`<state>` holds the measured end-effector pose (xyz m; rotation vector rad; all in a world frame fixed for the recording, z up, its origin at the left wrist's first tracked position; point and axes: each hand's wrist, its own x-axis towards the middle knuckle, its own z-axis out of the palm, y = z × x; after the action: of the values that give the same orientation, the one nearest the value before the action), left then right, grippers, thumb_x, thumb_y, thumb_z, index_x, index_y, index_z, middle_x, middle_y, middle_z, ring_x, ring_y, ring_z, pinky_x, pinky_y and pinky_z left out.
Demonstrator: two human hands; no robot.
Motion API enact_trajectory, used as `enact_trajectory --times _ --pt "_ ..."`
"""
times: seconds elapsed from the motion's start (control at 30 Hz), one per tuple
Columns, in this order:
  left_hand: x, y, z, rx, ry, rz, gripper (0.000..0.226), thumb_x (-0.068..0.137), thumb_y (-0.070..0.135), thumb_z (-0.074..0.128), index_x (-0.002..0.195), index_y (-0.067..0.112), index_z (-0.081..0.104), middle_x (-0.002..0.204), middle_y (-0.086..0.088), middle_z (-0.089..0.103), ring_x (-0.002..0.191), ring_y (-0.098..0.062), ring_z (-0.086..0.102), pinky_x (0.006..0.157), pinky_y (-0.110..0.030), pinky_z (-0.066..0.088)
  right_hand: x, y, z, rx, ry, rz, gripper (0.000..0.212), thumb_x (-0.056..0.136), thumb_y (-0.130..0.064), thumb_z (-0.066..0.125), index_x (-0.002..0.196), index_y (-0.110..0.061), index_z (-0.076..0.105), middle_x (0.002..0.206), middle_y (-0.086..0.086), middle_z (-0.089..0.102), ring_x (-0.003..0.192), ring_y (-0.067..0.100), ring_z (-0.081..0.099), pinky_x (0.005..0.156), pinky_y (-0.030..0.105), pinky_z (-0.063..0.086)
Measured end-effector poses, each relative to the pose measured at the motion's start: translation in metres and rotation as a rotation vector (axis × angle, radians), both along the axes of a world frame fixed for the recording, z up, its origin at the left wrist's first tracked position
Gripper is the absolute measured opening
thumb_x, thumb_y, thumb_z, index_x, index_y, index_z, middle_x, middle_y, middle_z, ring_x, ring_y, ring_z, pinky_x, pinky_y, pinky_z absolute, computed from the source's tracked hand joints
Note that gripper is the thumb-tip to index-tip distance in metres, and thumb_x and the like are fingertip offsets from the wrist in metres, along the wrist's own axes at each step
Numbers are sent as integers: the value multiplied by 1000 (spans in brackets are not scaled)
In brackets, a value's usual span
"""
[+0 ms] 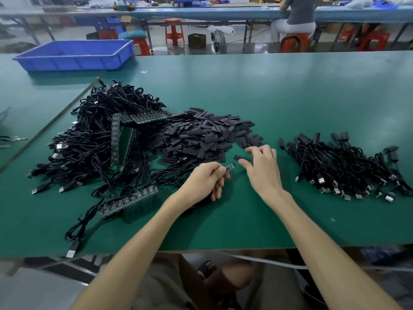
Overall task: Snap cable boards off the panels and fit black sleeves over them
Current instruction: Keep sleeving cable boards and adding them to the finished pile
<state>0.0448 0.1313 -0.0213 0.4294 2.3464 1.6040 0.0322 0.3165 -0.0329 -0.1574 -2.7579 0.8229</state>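
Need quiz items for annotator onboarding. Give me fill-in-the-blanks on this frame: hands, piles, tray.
1. The cable board pinched by the left hand has ____ sleeve on it.
2. The right hand, fingers spread, holds ____ as it hovers by a loose black sleeve.
3. The sleeved cables lie to the ____ of the sleeve pile.
4. The tray at the table's far left is ____.
Missing words: no; nothing; right; blue.
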Motion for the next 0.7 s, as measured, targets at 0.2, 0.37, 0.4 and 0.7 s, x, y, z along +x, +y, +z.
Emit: enact_trajectory --times 0.2,0.37,0.4,0.7 --pt "1 -1 1 3 3 13 29 109 15 41 96 0 63 67 1 55 47 -18 57 41 -25 45 -4 -5 -1 -98 4 -33 9 98 -21 68 102 -15 64 110 1 55 113 21 45 87 29 37" --pt "0 -2 1 -3 3 11 30 110 15 41 95 1 63 66 1 55 47 -18 57 41 -25 45 7 -5 2 -354 69 6 9 99 -16 66 102 -18 58 96 -4 63 87 14 63 76 27 47" --pt "-1 -2 0 -4 3 12 30 110 15 41 95 1 63 67 1 54 46 -17 57 41 -25 45 9 -5 5 -447 75 17 11 99 -14 64 105 -20 58 94 -4 64 81 12 67 72 24 48" --pt "-1 -1 1 -18 7 32 29 110 13 40 95 1 62 69 -2 55 46 -17 57 41 -25 45 32 -4 0 -634 65 112 20 99 -3 61 110 -13 74 108 12 69 79 2 73 70 16 55"
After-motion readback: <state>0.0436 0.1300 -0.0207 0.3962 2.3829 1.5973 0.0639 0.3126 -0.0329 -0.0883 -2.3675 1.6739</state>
